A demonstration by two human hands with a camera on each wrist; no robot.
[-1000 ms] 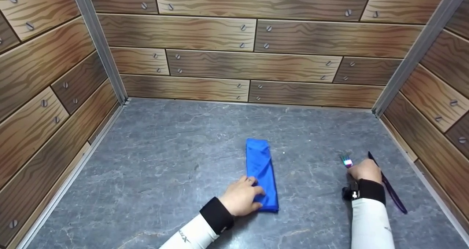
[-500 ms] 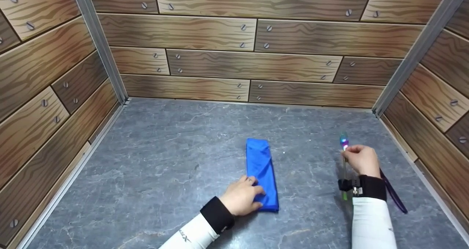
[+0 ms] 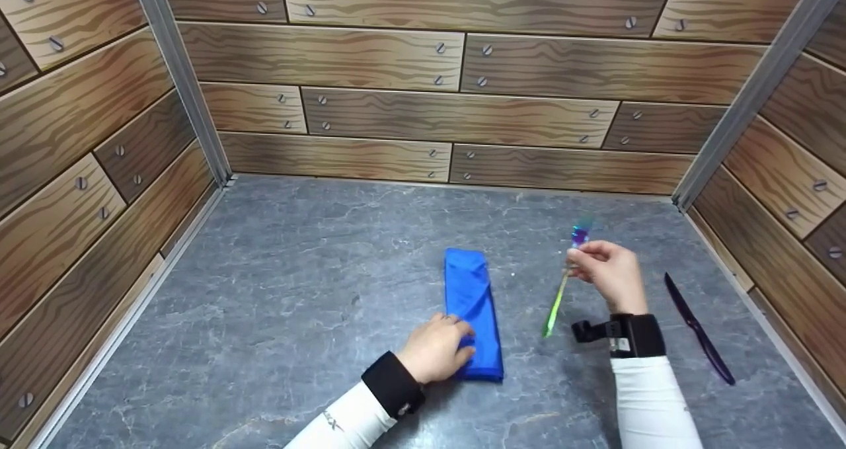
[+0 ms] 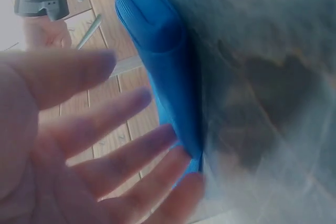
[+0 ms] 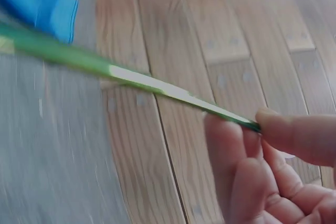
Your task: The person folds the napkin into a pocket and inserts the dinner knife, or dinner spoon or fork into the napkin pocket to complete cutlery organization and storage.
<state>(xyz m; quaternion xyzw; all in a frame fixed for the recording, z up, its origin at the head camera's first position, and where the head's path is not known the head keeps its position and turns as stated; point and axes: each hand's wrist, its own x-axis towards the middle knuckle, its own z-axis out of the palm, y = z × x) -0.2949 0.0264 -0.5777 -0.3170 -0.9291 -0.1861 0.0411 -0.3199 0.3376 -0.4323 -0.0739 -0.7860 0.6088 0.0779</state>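
A shiny rainbow-coloured fork is raised off the table, its tines pointing away and its green handle end toward the front. My right hand pinches it near the neck between thumb and fingers; in the right wrist view the green handle crosses in front of the wooden wall. A folded blue cloth lies lengthwise in the middle of the table. On its near left edge rests my left hand, fingers relaxed; the left wrist view shows those fingers spread beside the rolled cloth.
A dark purple knife lies slanted at the right side of the grey marbled table. Wood-patterned walls with metal corner posts close off the back and both sides.
My right hand has lifted the fork from beside the knife and carried it up and left toward the cloth. The knife is now fully visible. My left hand has barely moved.
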